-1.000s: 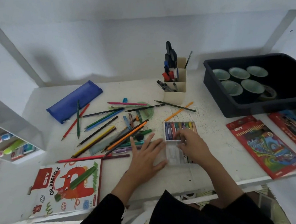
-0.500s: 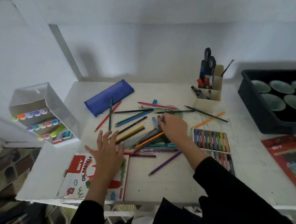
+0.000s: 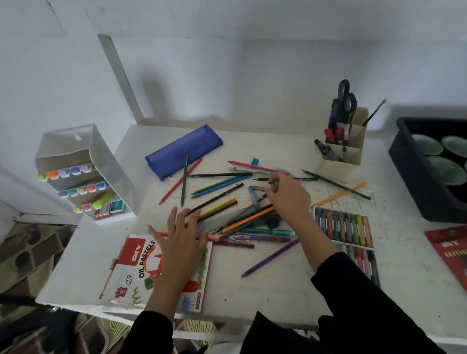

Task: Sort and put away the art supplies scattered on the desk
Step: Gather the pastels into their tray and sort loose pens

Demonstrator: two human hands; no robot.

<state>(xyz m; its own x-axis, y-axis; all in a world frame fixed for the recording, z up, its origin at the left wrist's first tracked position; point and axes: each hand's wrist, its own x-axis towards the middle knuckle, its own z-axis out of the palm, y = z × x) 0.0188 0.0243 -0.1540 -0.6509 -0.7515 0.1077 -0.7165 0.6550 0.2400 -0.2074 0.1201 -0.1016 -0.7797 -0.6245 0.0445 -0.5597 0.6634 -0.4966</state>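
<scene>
On the white table (image 3: 261, 292), the left hand (image 3: 181, 243) lay with its grip wide, fingers spread over the red-and-white oil pastels box (image 3: 134, 270) and the near-left edge of the scattered coloured pencils (image 3: 220, 202). The right hand (image 3: 288, 198), grip narrow, pinched a short dark crayon stick (image 3: 259, 188) amid the pile. The open tray of oil pastels (image 3: 342, 227) lay just right.

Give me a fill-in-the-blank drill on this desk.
The pencil case is ____.
The open left hand spreads over the box printed OIL ____.
The scissors have ____ handles.
The right hand pinches a short brown stick; the pastel tray lies to its ____.
Missing: blue, PASTELS, black, right.
</scene>
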